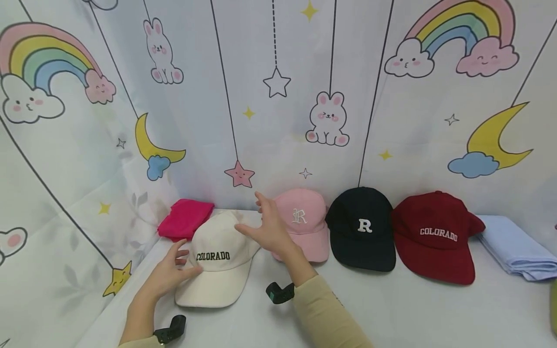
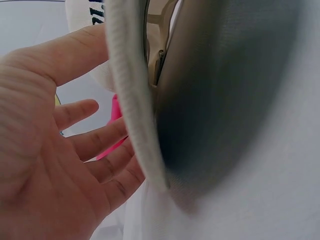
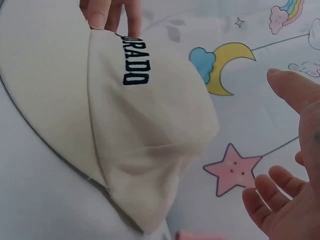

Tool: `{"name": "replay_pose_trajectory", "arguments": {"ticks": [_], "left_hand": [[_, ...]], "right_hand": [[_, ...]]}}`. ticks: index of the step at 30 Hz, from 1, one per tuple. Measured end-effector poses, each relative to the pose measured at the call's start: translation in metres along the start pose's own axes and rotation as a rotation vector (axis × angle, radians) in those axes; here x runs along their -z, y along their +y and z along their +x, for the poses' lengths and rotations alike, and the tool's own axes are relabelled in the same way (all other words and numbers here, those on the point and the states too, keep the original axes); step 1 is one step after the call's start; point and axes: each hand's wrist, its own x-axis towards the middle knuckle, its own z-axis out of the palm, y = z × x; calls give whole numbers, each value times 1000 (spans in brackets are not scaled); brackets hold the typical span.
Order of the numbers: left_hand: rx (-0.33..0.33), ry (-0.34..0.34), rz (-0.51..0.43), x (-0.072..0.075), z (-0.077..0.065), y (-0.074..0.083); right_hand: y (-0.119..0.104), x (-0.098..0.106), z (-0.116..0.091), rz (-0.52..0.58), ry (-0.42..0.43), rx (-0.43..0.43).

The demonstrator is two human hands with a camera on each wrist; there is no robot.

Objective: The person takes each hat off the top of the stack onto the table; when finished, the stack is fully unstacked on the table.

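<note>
A cream baseball cap [image 1: 217, 286] with COLORADO in dark letters sits on the white table at left, brim toward me. My left hand [image 1: 164, 276] is at its left side, the thumb touching the front near the brim seam and the other fingers spread. In the left wrist view the cap's brim [image 2: 131, 95] hides part of those fingertips. My right hand [image 1: 273, 231] is raised past the cap's right side, thumb and fingers spread apart with nothing between them. The right wrist view shows this hand [image 3: 295, 200] apart from the cap's crown [image 3: 165, 115].
A folded bright pink cloth [image 1: 183, 217] lies behind the cream cap. To the right stand a pink cap [image 1: 306, 237], a black cap [image 1: 362, 241] and a dark red COLORADO cap [image 1: 435, 232] in a row. Folded light blue cloth [image 1: 515, 246] lies beyond them. A patterned curtain [image 1: 278, 135] hangs behind.
</note>
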Motion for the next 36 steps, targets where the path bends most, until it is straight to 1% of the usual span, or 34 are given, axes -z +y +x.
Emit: {"name": "replay_pose_trajectory", "arguments": {"ticks": [2,6,9,11,13,16,24,27,36], "left_hand": [[0,-3,-5,-1,0,0],[3,-9,-15,-2,-1,1],[1,-9,-16,-3,0,1],[1,-10,-15,-3,0,0],[3,-11,-10,-3,0,0],[9,-11,-6,-2,-1,-1],[21,-13,-10,-2,0,-1],[15,-11,-11,-2,0,0],[12,-13,-19,-1,0,0]], "right_hand": [[3,-6,-2,6,-19,-26],[10,-14,-4,11,-59,-42],[12,-19,-5,-24,-86,-53],[13,-22,-6,-65,-109,-73],[13,-24,-8,-102,-121,-76],[14,-27,-9,-120,-136,-83],[17,-36,-10,-83,-148,-88],[17,-38,-10,-61,-147,-84],[9,-40,-9,-8,-128,-66]]}}
